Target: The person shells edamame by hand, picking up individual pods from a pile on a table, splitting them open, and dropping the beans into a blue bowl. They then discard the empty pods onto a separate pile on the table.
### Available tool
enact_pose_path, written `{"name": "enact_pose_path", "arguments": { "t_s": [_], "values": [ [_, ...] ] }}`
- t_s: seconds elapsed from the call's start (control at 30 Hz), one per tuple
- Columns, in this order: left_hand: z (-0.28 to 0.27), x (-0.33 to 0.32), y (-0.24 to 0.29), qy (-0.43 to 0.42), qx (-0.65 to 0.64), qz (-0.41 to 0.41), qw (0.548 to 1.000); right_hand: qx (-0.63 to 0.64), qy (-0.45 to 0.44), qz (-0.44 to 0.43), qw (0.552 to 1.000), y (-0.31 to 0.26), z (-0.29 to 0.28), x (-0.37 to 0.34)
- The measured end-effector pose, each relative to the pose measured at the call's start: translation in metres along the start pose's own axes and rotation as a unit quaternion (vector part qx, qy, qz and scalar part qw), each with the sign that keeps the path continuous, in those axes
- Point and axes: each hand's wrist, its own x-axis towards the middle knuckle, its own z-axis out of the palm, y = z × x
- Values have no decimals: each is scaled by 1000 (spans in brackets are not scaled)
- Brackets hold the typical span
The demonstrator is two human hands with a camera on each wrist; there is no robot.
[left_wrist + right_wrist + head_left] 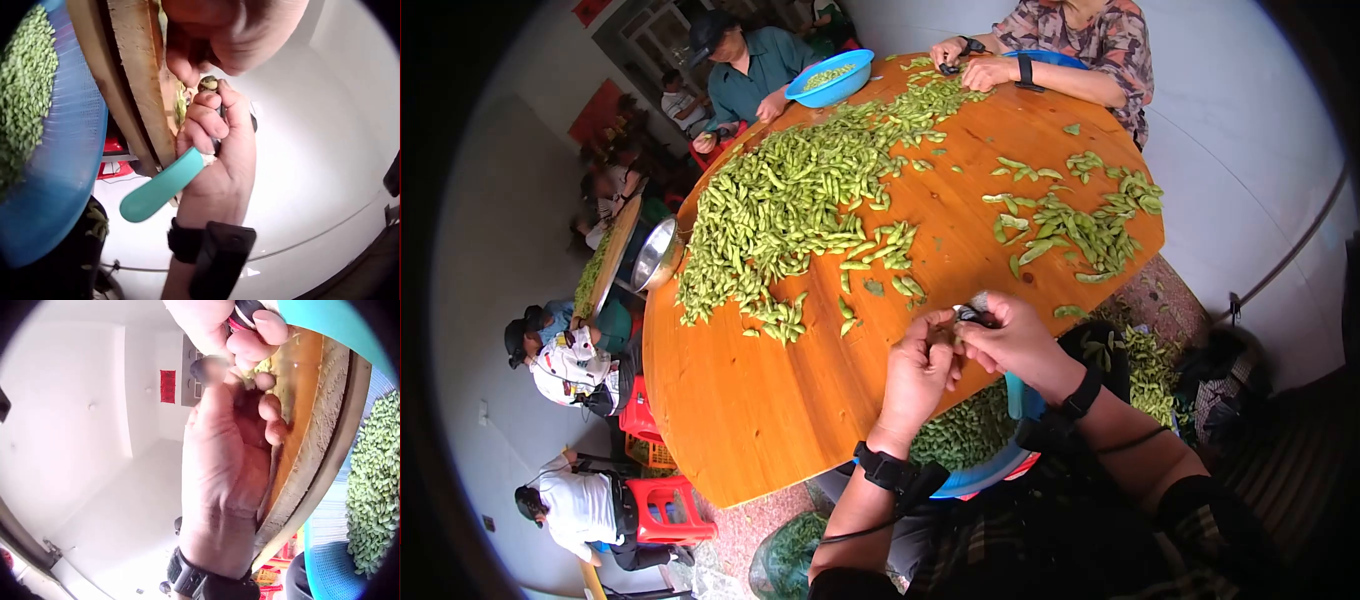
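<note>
Both hands meet over the table's near edge. My right hand (1022,345) curls its fingers round a teal-handled tool (164,187); the handle sticks out below the palm and its working end is largely covered by fingers. Close by on the left, the fingers of my left hand (912,375) are bent, pinching a small pale-green edamame pod (958,341), mostly hidden between the fingertips. Below the hands, a blue basin (84,156) holds many shelled green beans (25,87). Edamame pods (780,200) form a large heap across the table (750,420), with a smaller group (1090,230) at the right.
Across the table, two people sit at the pods, one beside a light-blue bowl (832,90). A metal bowl (658,252) stands at the left edge. Red stools (665,508) and more people are farther left. A green mesh bag (788,555) lies on the floor.
</note>
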Motion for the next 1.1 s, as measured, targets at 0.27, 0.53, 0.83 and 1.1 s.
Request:
{"name": "enact_pose_path", "arguments": {
  "t_s": [0.27, 0.53, 0.83, 1.1],
  "values": [
    [-1, -72, 16, 30, 239, 59, 969, -355, 145, -168, 908, -6, -87, 4],
    [-84, 12, 12, 214, 538, 100, 809, -322, 137, -148, 925, -13, -78, -9],
    [-107, 32, 11, 112, 547, 125, 820, -267, 93, -101, 954, -25, -54, -13],
    [-29, 8, 9, 38, 160, 52, 985, -80, -87, 40, 992, -28, 9, 1]
  ]
}}
